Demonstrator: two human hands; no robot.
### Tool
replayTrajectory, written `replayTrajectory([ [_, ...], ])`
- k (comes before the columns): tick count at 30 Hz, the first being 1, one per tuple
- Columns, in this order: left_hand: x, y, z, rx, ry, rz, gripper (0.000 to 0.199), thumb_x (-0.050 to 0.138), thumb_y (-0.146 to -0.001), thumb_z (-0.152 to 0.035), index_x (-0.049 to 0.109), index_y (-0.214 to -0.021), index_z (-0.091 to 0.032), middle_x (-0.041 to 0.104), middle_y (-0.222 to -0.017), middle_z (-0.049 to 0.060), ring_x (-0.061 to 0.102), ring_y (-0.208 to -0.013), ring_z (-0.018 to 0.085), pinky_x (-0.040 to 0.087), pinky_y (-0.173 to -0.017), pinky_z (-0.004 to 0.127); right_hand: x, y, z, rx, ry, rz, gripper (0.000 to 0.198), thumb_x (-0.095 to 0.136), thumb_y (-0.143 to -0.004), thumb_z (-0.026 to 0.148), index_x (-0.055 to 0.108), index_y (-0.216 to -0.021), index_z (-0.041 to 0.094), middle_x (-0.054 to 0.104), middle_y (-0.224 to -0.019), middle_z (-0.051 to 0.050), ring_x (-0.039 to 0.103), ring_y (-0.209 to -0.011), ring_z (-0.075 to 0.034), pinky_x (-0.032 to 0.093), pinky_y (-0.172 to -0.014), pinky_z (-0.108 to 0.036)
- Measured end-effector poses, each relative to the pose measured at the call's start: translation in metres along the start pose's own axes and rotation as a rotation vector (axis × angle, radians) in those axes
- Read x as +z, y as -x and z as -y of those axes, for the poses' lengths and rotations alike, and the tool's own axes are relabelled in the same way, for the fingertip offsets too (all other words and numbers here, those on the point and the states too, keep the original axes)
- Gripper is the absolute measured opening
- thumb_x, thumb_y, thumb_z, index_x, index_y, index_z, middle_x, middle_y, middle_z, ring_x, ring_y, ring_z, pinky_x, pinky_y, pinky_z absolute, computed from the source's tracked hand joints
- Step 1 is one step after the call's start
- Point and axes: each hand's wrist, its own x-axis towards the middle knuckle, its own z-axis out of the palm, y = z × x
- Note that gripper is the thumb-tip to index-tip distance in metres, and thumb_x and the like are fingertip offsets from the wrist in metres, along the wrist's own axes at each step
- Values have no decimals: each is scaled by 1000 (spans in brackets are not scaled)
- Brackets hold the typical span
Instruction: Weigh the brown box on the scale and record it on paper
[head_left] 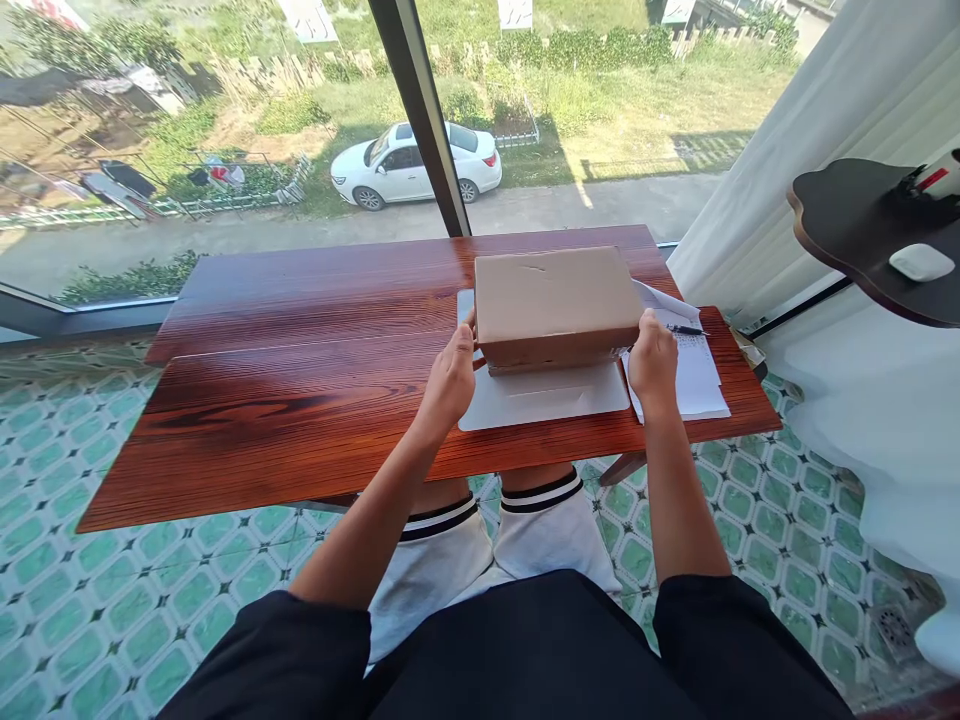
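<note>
A brown cardboard box (pixel 559 295) is held between my two hands over the right part of the wooden table. My left hand (pixel 452 378) grips its left end, fingers curled round the side and partly hidden behind it. At the box's right end, my right hand (pixel 654 358) is closed on the lower corner. Beneath the box is a flat, light grey sheet (pixel 544 400), its front part showing. Whether the box touches that sheet cannot be made out. Beside my right hand lie white papers (pixel 697 375) with writing, and a black pen (pixel 686 330) rests on them.
The dark red wooden table (pixel 300 410) stretches far to the left. A tall window with a dark frame post (pixel 424 110) stands behind it. To the right are a white curtain (pixel 817 140) and a small dark shelf (pixel 847 215) bearing a white rounded object (pixel 921 262).
</note>
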Motion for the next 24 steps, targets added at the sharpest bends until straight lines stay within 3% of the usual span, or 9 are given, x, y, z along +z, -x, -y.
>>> replayTrajectory([
  [2, -5, 2, -3, -46, 98, 1, 79, 26, -94, -75, 49, -148, -23, 63, -143, 12, 64, -125, 24, 57, -98, 41, -1, 0, -1, -7, -8, 13, 52, 18, -100, 53, 44, -68, 20, 60, -76, -11, 49, -73, -22, 40, -79, -40],
  [4, -9, 5, -6, -30, 118, -37, 78, 29, -93, -74, 52, -144, -20, 63, -142, 14, 63, -126, 24, 56, -100, 40, 0, 0, -2, -23, -27, 24, 55, 17, -101, 53, 53, -76, 19, 65, -87, -15, 58, -87, -26, 43, -88, -43],
  [6, -13, 8, -9, 7, 87, -53, 74, 29, -95, -72, 54, -141, -20, 64, -141, 15, 63, -127, 24, 55, -101, 40, 0, 2, -2, -85, -53, 11, 59, 17, -102, 51, 64, -100, 15, 67, -113, -18, 59, -114, -28, 41, -103, -45],
  [8, -16, 13, -13, 49, 46, -64, 69, 28, -97, -68, 55, -140, -21, 64, -140, 14, 62, -127, 23, 55, -100, 39, -1, 6, 2, -193, -54, -79, 59, 20, -104, 48, 60, -129, 13, 59, -135, -18, 50, -133, -26, 36, -113, -46],
  [11, -22, 19, -20, 164, -12, -118, 60, 30, -100, -60, 57, -138, -22, 65, -137, 12, 62, -127, 22, 54, -99, 38, -7, 17, 14, -387, -26, -310, 51, 28, -105, 40, 54, -140, 12, 57, -136, -17, 52, -129, -25, 37, -113, -46],
  [14, -28, 27, -32, 334, -32, -179, 48, 34, -102, -50, 60, -132, -23, 70, -128, 9, 65, -121, 21, 55, -95, 36, -10, 35, 33, -572, -70, -352, 36, 34, -105, 30, 59, -126, 16, 63, -113, -13, 59, -107, -23, 46, -96, -42],
  [16, -32, 34, -43, 443, -25, -197, 41, 37, -102, -43, 63, -127, -23, 73, -118, 7, 67, -113, 19, 55, -90, 35, -7, 49, 46, -696, -141, -237, 26, 39, -103, 24, 61, -115, 18, 64, -99, -9, 58, -94, -20, 45, -86, -38],
  [19, -36, 45, -62, 562, -48, -162, 34, 38, -102, -32, 68, -117, -24, 74, -105, 4, 69, -100, 18, 55, -86, 34, 10, 73, 63, -809, -197, 68, 16, 44, -100, 18, 60, -102, 18, 65, -93, -5, 55, -90, -18, 42, -83, -37],
  [24, -38, 57, -93, 759, -122, 150, 28, 42, -96, -19, 66, -111, -22, 74, -97, 4, 67, -91, 16, 54, -83, 33, 47, 111, 81, -1073, -239, 462, 25, 40, -102, 24, 58, -86, 16, 62, -82, -5, 51, -79, -16, 37, -71, -34],
])
